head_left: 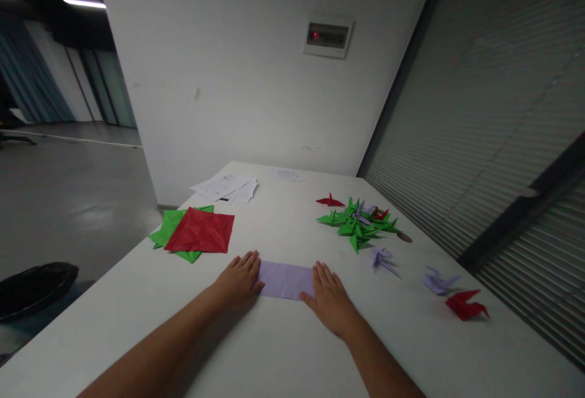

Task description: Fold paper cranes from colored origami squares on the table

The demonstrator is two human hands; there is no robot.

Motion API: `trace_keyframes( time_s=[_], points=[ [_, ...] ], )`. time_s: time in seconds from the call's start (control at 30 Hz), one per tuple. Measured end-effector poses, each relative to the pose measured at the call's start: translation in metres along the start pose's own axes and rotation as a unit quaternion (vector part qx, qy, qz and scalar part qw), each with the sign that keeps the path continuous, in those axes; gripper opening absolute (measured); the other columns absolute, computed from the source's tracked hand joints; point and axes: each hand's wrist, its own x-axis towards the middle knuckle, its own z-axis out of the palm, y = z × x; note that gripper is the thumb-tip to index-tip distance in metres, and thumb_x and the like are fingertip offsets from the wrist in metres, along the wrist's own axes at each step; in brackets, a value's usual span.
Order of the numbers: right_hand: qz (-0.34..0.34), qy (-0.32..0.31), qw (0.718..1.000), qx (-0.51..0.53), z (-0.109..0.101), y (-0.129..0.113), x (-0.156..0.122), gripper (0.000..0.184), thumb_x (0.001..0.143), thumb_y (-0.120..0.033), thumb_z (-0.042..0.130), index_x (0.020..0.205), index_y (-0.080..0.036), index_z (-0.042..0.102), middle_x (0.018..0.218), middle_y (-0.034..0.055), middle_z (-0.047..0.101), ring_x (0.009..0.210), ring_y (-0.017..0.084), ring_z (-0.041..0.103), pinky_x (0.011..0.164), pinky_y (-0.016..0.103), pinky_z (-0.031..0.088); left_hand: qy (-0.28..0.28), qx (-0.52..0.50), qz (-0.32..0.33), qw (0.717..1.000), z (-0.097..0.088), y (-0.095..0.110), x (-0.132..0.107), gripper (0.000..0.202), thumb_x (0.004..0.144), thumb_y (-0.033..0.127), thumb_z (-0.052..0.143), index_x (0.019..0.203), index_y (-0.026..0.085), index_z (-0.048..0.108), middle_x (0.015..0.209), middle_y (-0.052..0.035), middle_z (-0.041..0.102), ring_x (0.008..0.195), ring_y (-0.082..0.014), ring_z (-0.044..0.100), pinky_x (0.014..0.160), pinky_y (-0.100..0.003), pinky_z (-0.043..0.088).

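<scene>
A lilac sheet of paper, folded into a rectangle, lies flat on the white table. My left hand rests palm down on its left end with the fingers stretched out and together. My right hand lies flat on its right end in the same way. Neither hand grips anything; both press the paper against the table.
A red square sheet lies on green sheets at the left. White printed papers sit at the far edge. A heap of green, lilac and red folded cranes lies to the right, with single lilac cranes and a red crane nearer.
</scene>
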Motion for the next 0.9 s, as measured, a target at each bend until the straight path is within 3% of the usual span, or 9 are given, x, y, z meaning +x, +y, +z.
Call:
trace_keyframes(
  time_s=[0.37, 0.5, 0.67, 0.9],
  points=[
    [-0.008, 0.016, 1.000, 0.003, 0.008, 0.004, 0.003, 0.091, 0.098, -0.070, 0.031, 0.160, -0.003, 0.028, 0.168, 0.0215, 0.018, 0.158, 0.034, 0.012, 0.126, 0.051, 0.012, 0.007, 0.012, -0.004, 1.000, -0.004, 0.006, 0.001, 0.062, 0.100, 0.041, 0.045, 0.152, 0.008, 0.044, 0.163, -0.0238, 0.031, 0.152, -0.0363, 0.029, 0.121, -0.055, 0.030],
    [-0.005, 0.019, 1.000, -0.001, 0.009, 0.003, 0.003, 0.090, 0.099, -0.069, 0.032, 0.159, -0.002, 0.029, 0.168, 0.0221, 0.019, 0.157, 0.034, 0.013, 0.126, 0.052, 0.012, 0.029, 0.014, 0.063, 0.997, -0.007, 0.020, 0.002, 0.062, 0.100, 0.038, 0.046, 0.154, 0.009, 0.040, 0.165, -0.0228, 0.027, 0.154, -0.0348, 0.026, 0.123, -0.054, 0.026],
    [-0.011, 0.029, 0.999, 0.007, 0.010, 0.001, 0.003, 0.089, 0.099, -0.068, 0.034, 0.158, -0.002, 0.030, 0.167, 0.0237, 0.021, 0.157, 0.034, 0.015, 0.126, 0.052, 0.012, 0.044, -0.035, 0.144, 0.988, 0.003, 0.036, 0.008, 0.068, 0.101, 0.047, 0.046, 0.157, 0.010, 0.034, 0.164, -0.0242, 0.030, 0.153, -0.0357, 0.029, 0.122, -0.055, 0.029],
    [-0.004, 0.039, 0.999, 0.015, 0.012, 0.002, 0.006, 0.086, 0.099, -0.067, 0.035, 0.157, -0.003, 0.034, 0.166, 0.0235, 0.025, 0.156, 0.034, 0.018, 0.125, 0.053, 0.015, 0.053, -0.079, 0.122, 0.988, 0.006, 0.040, 0.016, 0.066, 0.095, 0.043, 0.058, 0.152, 0.014, 0.041, 0.157, -0.0205, 0.045, 0.146, -0.0342, 0.041, 0.121, -0.049, 0.036]
  ],
)
